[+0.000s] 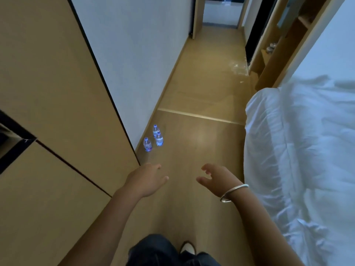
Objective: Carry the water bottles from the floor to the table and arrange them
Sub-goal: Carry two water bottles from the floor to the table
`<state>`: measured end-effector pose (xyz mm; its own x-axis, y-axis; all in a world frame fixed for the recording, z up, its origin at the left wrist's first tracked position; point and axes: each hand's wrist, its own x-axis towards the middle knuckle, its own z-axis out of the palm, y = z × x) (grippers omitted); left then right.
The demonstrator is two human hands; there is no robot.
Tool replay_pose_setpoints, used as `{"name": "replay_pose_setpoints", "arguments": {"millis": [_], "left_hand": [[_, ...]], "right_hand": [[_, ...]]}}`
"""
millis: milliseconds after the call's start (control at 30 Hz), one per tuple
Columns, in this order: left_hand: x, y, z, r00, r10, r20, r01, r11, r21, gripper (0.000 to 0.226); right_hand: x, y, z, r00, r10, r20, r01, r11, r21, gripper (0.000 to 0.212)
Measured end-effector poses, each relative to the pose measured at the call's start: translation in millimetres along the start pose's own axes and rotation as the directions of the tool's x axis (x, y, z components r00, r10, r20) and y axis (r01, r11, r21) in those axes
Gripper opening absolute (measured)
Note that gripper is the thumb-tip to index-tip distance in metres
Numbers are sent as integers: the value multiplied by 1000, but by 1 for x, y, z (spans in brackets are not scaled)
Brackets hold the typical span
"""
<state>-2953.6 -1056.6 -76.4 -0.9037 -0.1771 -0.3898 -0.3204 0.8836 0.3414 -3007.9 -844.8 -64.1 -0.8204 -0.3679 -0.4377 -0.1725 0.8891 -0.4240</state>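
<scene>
Three small clear water bottles with blue caps stand upright on the wooden floor by the wall: the nearest bottle (pixel 147 144), a middle bottle (pixel 159 139) and a far bottle (pixel 156 129) just behind it. My left hand (pixel 147 179) reaches forward, empty, fingers relaxed, a short way in front of the nearest bottle. My right hand (pixel 216 178), with a silver bangle on its wrist, is held out beside it with loosely curled fingers and holds nothing. No table is in view.
A tall wooden cabinet (pixel 57 104) fills the left side. A bed with white bedding (pixel 299 150) lines the right. The wooden floor (pixel 201 143) runs between them to a corridor and doorway (pixel 221 14). Open shelving (pixel 272 52) stands at the far right.
</scene>
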Motion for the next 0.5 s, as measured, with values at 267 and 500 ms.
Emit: {"name": "replay_pose_setpoints", "arguments": {"millis": [267,500], "left_hand": [[115,12,-31,1000,-26,-5,25,992,-123,32],[267,-1,-83,999,-49,-13,46,987,-151,22]], "right_hand": [[111,8,-48,997,-32,76,35,999,-39,50],[248,-11,-99,993,-41,113,50,996,-72,51]]}}
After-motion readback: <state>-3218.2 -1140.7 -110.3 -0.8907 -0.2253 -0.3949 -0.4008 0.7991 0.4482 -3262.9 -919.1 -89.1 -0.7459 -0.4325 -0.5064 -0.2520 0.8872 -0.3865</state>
